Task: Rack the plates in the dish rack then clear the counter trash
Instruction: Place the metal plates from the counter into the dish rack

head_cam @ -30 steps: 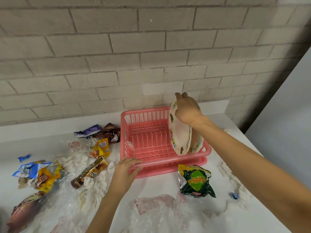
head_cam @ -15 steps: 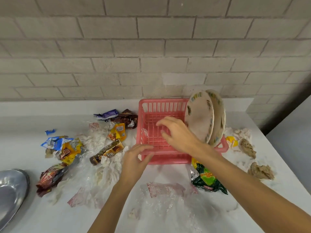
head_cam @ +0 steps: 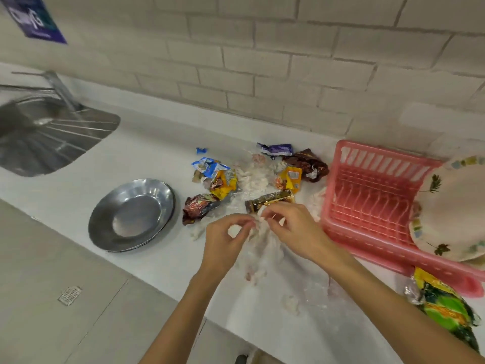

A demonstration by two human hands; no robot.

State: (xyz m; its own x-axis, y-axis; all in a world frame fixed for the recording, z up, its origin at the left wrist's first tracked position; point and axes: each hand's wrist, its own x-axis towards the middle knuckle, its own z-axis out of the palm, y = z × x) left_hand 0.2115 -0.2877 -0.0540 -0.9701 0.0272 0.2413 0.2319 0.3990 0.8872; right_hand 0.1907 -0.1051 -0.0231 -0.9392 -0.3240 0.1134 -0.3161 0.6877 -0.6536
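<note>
Plastic film (head_cam: 262,245), clear and crumpled, is pinched by both hands mid-counter. The left hand (head_cam: 223,243) and right hand (head_cam: 294,229) have curled fingers, tips nearly meeting. Steel plates (head_cam: 131,214) lie left of the hands, unracked. The pink dish rack (head_cam: 367,203) sits just right, with patterned plates (head_cam: 451,206) upright at its far end. A sink (head_cam: 47,137) is far left, wrappers (head_cam: 223,181) lie beyond the fingers, and a green packet (head_cam: 443,308) is beside the right forearm.
</note>
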